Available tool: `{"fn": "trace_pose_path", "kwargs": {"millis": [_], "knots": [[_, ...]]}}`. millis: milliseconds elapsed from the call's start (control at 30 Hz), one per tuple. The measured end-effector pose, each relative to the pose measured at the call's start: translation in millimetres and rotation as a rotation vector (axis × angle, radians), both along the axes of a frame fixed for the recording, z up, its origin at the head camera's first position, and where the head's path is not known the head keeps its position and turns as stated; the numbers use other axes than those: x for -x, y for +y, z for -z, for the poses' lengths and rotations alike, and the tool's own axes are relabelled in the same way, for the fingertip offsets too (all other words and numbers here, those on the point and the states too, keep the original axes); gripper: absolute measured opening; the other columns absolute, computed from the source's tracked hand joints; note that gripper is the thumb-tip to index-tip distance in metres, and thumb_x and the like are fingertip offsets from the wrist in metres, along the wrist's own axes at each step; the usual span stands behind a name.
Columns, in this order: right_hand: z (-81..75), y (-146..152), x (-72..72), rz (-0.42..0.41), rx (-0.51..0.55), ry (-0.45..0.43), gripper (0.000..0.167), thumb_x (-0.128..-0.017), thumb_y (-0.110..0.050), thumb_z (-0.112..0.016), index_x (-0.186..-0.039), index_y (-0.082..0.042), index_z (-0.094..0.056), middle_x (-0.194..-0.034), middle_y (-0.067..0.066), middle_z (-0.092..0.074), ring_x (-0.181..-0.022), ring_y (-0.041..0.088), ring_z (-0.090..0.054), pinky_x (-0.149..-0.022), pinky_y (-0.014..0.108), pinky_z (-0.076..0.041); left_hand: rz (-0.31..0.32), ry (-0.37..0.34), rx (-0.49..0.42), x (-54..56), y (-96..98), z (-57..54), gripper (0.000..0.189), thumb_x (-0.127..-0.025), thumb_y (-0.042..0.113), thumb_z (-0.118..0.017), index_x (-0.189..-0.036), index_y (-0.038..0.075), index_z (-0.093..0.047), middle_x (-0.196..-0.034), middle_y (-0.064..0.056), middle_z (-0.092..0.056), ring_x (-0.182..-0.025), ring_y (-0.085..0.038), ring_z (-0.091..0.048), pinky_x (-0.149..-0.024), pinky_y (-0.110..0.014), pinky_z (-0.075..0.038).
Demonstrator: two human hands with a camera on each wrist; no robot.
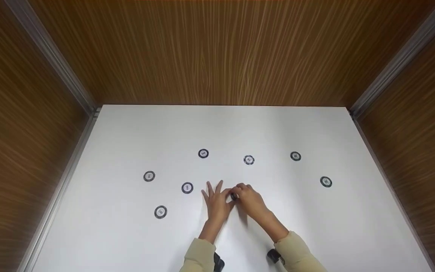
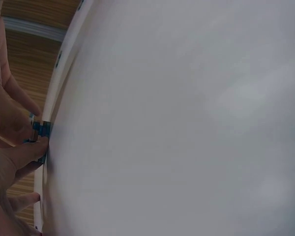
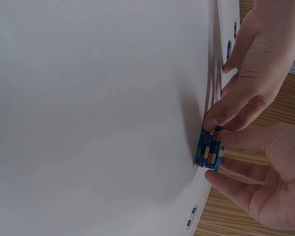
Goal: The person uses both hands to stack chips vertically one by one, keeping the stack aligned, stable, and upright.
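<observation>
White table [image 1: 334,226], left hand [image 1: 217,206] and right hand [image 1: 250,202] pinching chip stack [image 3: 208,151], axis vertical

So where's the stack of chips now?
In the head view, the stack of chips is low, just right of centre, between the left hand and right hand.

At lower centre of the head view, a chip stack [image 1: 234,197] stands on the table [image 1: 353,226] between the left hand [image 1: 217,206] and the right hand [image 1: 250,202]; 4 single chips [image 1: 187,187] lie left of it, 3 right.
</observation>
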State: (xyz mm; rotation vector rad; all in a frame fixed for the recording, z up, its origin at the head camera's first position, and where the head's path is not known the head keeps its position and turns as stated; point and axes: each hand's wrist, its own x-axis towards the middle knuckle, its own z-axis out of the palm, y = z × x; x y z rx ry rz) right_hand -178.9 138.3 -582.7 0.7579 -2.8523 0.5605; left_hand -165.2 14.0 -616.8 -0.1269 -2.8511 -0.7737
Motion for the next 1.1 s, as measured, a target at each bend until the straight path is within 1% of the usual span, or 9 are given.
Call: {"fn": "trace_pose_path", "kwargs": {"millis": [300, 567, 733, 967, 1100], "knots": [[2.5, -2.5, -0.5, 0.006, -0.014, 0.011, 0.024, -0.073, 0.002, -0.072, -0.096, -0.006, -0.068, -0.095, 0.009, -0.064, -0.083, 0.026, -0.061, -0.065, 0.033, -0.054, -0.009, -0.003, 0.010, -0.7, 0.6, -0.5, 0.038, -0.067, 0.029, -0.079, -0.102, 0.018, -0.069, -0.131, -0.011, -0.050, -0.124, -0.052, -0.026, -0.096, -0.069, -0.018], [3.2, -3.9, -0.6, 0.017, -0.031, 0.017, 0.024, -0.074, 0.003, -0.070, -0.096, -0.006, -0.065, -0.097, 0.010, -0.064, -0.084, 0.026, -0.061, -0.065, 0.035, -0.054, -0.006, -0.004, 0.013, -1.9, 0.9, -1.2, 0.037, -0.067, 0.029, -0.079, -0.101, 0.016, -0.069, -0.131, -0.011, -0.049, -0.124, -0.052, -0.026, -0.096, -0.069, -0.017], [2.9, -3.4, 0.3, 0.013, -0.008, 0.022, 0.023, -0.074, 0.004, -0.069, -0.094, -0.006, -0.065, -0.095, 0.008, -0.065, -0.082, 0.025, -0.061, -0.065, 0.034, -0.054, 0.003, 0.000, 0.005, -0.6, 0.6, 0.0, 0.037, -0.067, 0.030, -0.079, -0.101, 0.017, -0.069, -0.131, -0.012, -0.049, -0.124, -0.052, -0.026, -0.095, -0.069, -0.018], [3.6, -2.0, 0.4, -0.004, 0.003, 0.002, 0.028, -0.072, 0.002, -0.073, -0.097, -0.006, -0.063, -0.098, 0.009, -0.064, -0.088, 0.026, -0.062, -0.071, 0.034, -0.054, 0.010, -0.009, 0.004, -0.5, -0.7, -0.2, 0.038, -0.067, 0.031, -0.079, -0.102, 0.017, -0.069, -0.131, -0.013, -0.049, -0.125, -0.052, -0.026, -0.095, -0.069, -0.017], [4.7, -2.1, 0.8, 0.003, 0.010, -0.012, 0.029, -0.073, 0.000, -0.073, -0.098, -0.008, -0.063, -0.098, 0.009, -0.064, -0.087, 0.026, -0.061, -0.070, 0.033, -0.054, 0.008, -0.013, 0.012, 0.1, -0.8, 0.3, 0.038, -0.068, 0.032, -0.078, -0.102, 0.017, -0.069, -0.131, -0.012, -0.049, -0.125, -0.052, -0.025, -0.096, -0.069, -0.017]]}}
